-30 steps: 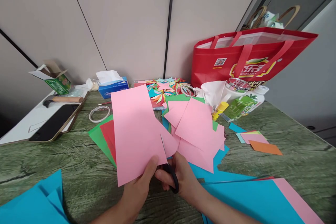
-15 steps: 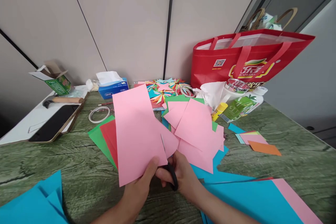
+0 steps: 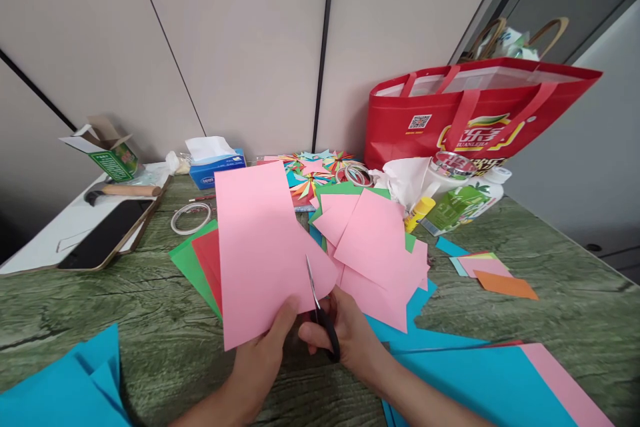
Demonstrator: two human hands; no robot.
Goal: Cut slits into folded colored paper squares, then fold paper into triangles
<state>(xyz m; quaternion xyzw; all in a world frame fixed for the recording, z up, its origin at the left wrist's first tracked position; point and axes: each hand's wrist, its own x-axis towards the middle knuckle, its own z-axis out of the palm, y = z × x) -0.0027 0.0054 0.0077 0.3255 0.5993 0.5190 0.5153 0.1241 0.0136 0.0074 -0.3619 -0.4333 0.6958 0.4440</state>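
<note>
A pink paper sheet (image 3: 257, 247) is raised above the table, pinched at its lower edge by my left hand (image 3: 263, 353), thumb on top. My right hand (image 3: 345, 337) is closed round the black handles of a pair of scissors (image 3: 325, 327). The blades point away from me and lie over the sheet's right part, where a cut flap leans to the right. Beyond the flap, several cut pink pieces (image 3: 373, 240) overlap on green and blue paper. Red paper (image 3: 207, 260) and green paper (image 3: 193, 267) show under the sheet's left side.
Blue sheets (image 3: 480, 380) lie at right front, more blue paper (image 3: 70, 380) at left front. Behind stand a tissue box (image 3: 215, 170), tape roll (image 3: 191, 218), glue stick (image 3: 419, 213) and red bag (image 3: 480, 113). A hammer (image 3: 123, 191) and phone (image 3: 105, 237) rest at left.
The scissor blades have slid back slightly toward me and show more over the paper. The pink sheet has tilted a little; both hands keep their hold.
</note>
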